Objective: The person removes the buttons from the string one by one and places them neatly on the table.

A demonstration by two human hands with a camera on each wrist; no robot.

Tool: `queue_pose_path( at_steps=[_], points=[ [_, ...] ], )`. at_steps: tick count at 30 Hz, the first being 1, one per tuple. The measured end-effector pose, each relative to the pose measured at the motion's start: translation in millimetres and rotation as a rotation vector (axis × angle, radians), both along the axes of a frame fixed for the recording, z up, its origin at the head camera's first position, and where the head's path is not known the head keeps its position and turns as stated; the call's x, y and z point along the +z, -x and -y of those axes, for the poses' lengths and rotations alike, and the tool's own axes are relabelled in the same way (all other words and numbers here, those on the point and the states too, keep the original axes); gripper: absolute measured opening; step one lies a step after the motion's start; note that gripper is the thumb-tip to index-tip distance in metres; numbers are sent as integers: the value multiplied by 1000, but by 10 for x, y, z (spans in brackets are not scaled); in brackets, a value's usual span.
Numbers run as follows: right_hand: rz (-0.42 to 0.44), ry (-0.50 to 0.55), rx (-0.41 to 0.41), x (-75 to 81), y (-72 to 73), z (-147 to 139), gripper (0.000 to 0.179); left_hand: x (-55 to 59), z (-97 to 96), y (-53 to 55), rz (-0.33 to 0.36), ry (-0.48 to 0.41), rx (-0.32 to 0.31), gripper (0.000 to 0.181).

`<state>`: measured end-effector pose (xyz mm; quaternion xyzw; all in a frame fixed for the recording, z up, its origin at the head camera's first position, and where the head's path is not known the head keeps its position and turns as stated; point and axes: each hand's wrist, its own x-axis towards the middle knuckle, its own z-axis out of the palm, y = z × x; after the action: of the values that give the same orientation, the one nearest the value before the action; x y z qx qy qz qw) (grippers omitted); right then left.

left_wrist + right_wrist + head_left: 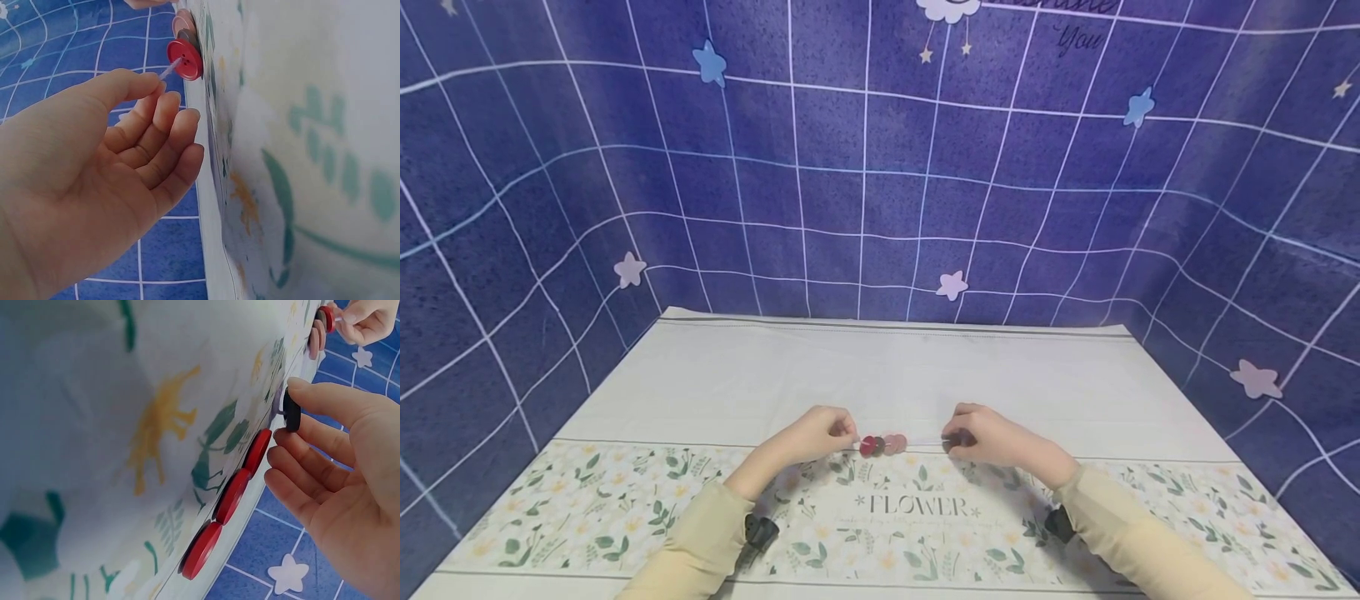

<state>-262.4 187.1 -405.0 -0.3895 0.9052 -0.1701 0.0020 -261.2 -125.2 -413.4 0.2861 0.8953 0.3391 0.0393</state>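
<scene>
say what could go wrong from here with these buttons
If the left hand loses the thin pale cord it pinches, the round red button nearest it could slide off. The right hand might drop the round black button it pinches, or knock the row of round red buttons lying nearby.

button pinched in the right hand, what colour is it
It's a black disc-shaped button, seen nearly edge-on; the right wrist view shows it best.

Looks like a small draped booth [827,208], closed in on three sides. Shows blue-purple cloth [827,125] printed with grid lines [791,85] and stars [709,63] at ten, twelve and two o'clock, plus a white tablecloth [895,367] with a floral band [692,483] lettered FLOWER towards six. Could stand in a home or studio; impossible to tell which.
</scene>
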Motion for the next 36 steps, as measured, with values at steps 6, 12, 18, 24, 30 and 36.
queue_pose_path(
  at_steps=[6, 12, 18, 24, 30, 36],
  points=[
    [4, 10, -2, 26, -27, -12, 27, -21, 0, 24, 23, 21, 27, 6],
    [-4, 15, -5, 6, -29, -40, 27, -25, -8, 19, 29, 35, 34, 8],
    [-26, 20, -8, -1, -36, -63, 26, -22, -15, 16, 51, 30, 36, 5],
    [-40, 25, -4, 0, -39, -90, 25, -21, -14, 26, 49, 24, 31, 4],
    [-46, 23, -6, -20, -37, -119, 26, -13, -7, 27, 38, 24, 19, 4],
    [-52, 23, -21, -5, -63, -130, 27, -12, -13, 24, 46, 30, 30, 4]
  ],
)
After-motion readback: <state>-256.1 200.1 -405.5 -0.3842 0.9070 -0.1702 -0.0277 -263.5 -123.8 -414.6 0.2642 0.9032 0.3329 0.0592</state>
